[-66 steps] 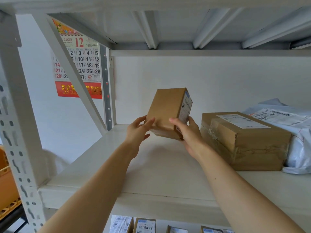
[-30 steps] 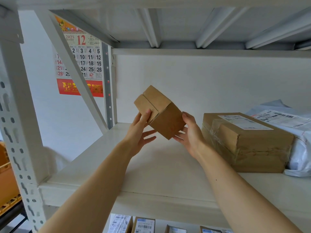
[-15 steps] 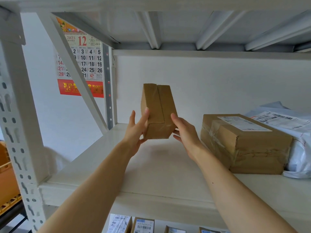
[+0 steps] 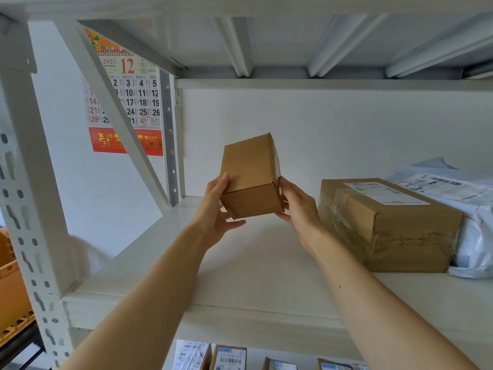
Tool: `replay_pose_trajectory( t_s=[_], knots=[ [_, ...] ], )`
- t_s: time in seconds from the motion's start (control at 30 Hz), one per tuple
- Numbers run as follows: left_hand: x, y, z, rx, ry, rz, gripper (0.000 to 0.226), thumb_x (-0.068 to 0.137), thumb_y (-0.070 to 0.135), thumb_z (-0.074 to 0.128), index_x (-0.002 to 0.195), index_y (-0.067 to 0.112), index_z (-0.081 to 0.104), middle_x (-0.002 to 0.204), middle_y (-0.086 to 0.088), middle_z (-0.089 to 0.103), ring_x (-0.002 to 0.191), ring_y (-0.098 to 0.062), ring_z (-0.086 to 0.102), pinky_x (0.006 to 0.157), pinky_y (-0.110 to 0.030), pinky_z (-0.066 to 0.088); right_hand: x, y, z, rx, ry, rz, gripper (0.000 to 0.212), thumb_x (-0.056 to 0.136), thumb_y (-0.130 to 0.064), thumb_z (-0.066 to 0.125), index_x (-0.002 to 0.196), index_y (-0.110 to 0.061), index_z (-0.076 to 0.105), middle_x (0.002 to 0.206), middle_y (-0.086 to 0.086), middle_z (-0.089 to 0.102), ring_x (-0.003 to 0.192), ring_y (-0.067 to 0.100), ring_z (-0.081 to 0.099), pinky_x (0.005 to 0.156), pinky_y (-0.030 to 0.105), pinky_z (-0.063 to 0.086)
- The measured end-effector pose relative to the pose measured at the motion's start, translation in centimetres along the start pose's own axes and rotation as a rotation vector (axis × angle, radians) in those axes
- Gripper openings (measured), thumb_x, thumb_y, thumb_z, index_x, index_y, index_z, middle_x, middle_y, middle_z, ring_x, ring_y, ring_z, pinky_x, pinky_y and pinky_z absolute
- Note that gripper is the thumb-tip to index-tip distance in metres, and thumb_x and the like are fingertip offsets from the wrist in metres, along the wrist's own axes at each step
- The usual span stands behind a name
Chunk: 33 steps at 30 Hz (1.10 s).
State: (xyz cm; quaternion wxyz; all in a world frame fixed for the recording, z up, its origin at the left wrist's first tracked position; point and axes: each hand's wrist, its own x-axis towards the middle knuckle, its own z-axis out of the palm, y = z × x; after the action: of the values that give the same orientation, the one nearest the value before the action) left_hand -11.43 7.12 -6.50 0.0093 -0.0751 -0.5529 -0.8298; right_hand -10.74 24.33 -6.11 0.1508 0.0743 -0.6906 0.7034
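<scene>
While held aloft at centre frame, clear of the shelf, tilted between both hands: box. Clasped at its lower left corner by left hand, thumb on top, fingers curled beneath; clasped at its right edge by right hand, fingers curled against it. At right, lying on the shelf: taped carton, touching a grey mailer. At upper left: calendar.

The white shelf carries a big taped cardboard box on its right part. A grey plastic mailing bag lies just behind this box, touching it.
</scene>
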Motion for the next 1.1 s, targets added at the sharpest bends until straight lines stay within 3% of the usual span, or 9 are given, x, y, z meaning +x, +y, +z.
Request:
replay_pose_trajectory(
  t_s=[0.1,0.27,0.37,0.47,0.63,0.77,0.9,1.0,1.1],
  knots=[
    [0.1,0.1,0.0,-0.005,0.008,0.011,0.021,0.096,0.051,0.056,0.113,0.04,0.054,0.135,-0.003,0.051,0.116,-0.032,0.059,0.089,-0.047,0.055,0.0,-0.1,0.0,-0.056,-0.017,0.057,0.051,0.1,-0.053,0.045,0.11,-0.008,0.066,0.115,0.015,0.067,0.116,0.027,0.061,0.107,0.045,0.046],
    [0.2,0.1,0.2,-0.041,0.019,0.037,0.029,0.101,0.054,0.044,0.125,0.045,0.057,0.142,-0.001,0.049,0.127,-0.03,0.051,0.108,-0.049,0.045,0.2,0.3,-0.1,-0.041,-0.077,0.054,0.027,0.1,-0.054,0.044,0.1,-0.036,0.065,0.114,-0.007,0.067,0.108,0.01,0.061,0.103,0.035,0.045],
    [0.5,-0.1,0.1,0.007,0.029,0.063,0.018,0.099,0.044,0.056,0.116,0.041,0.062,0.14,0.001,0.054,0.13,-0.027,0.05,0.104,-0.042,0.049,0.3,0.5,-0.1,0.007,-0.05,0.07,0.024,0.104,-0.042,0.044,0.103,-0.03,0.065,0.112,-0.004,0.069,0.11,0.016,0.062,0.102,0.036,0.048],
    [0.5,-0.2,0.0,0.039,0.018,0.066,0.03,0.093,0.052,0.061,0.12,0.039,0.06,0.137,0.001,0.057,0.132,-0.024,0.049,0.092,-0.037,0.052,0.5,0.5,-0.2,0.053,-0.024,0.108,0.025,0.103,-0.037,0.046,0.104,-0.021,0.066,0.107,0.001,0.069,0.106,0.022,0.064,0.1,0.038,0.049],
    [0.0,0.1,0.2,0.162,-0.004,0.021,0.072,0.064,0.066,0.067,0.125,0.031,0.052,0.122,0.001,0.064,0.113,-0.023,0.064,0.091,-0.04,0.053,0.4,0.3,-0.3,0.186,-0.029,0.105,0.023,0.104,-0.021,0.046,0.124,-0.015,0.055,0.118,0.009,0.063,0.102,0.024,0.063,0.08,0.033,0.053],
    [0.1,-0.2,0.2,0.075,-0.022,0.047,0.055,0.076,0.049,0.071,0.121,0.02,0.06,0.101,-0.002,0.075,0.097,-0.022,0.071,0.091,-0.038,0.058,0.7,0.4,-0.4,0.09,0.03,-0.002,0.035,0.105,-0.018,0.045,0.137,-0.033,0.05,0.13,0.004,0.061,0.116,0.022,0.061,0.101,0.043,0.052],
    [0.0,-0.2,0.4,0.041,-0.114,-0.01,0.036,0.094,0.051,0.056,0.119,0.026,0.061,0.092,0.0,0.077,0.092,-0.022,0.072,0.095,-0.047,0.053,0.7,0.1,-0.4,0.038,0.01,-0.001,0.037,0.1,-0.042,0.052,0.133,-0.027,0.061,0.126,-0.004,0.066,0.115,0.014,0.061,0.107,0.043,0.046],
    [-0.5,-0.3,0.9,0.135,-0.183,0.02,0.046,0.087,0.051,0.058,0.13,0.035,0.053,0.09,0.006,0.076,0.089,-0.018,0.072,0.089,-0.043,0.056,-0.2,-0.6,-0.1,-0.012,-0.128,0.04,0.073,0.074,-0.074,0.053,0.125,-0.024,0.065,0.115,-0.004,0.07,0.106,0.011,0.064,0.102,0.037,0.047],
    [-0.5,-0.4,1.0,0.187,-0.23,0.092,0.037,0.09,0.045,0.058,0.127,0.046,0.05,0.098,0.008,0.075,0.092,-0.016,0.073,0.079,-0.038,0.061,-0.2,-0.6,0.1,0.003,-0.187,0.045,0.089,0.059,-0.074,0.061,0.128,-0.018,0.061,0.115,-0.001,0.071,0.108,0.015,0.065,0.095,0.032,0.05]
  ],
)
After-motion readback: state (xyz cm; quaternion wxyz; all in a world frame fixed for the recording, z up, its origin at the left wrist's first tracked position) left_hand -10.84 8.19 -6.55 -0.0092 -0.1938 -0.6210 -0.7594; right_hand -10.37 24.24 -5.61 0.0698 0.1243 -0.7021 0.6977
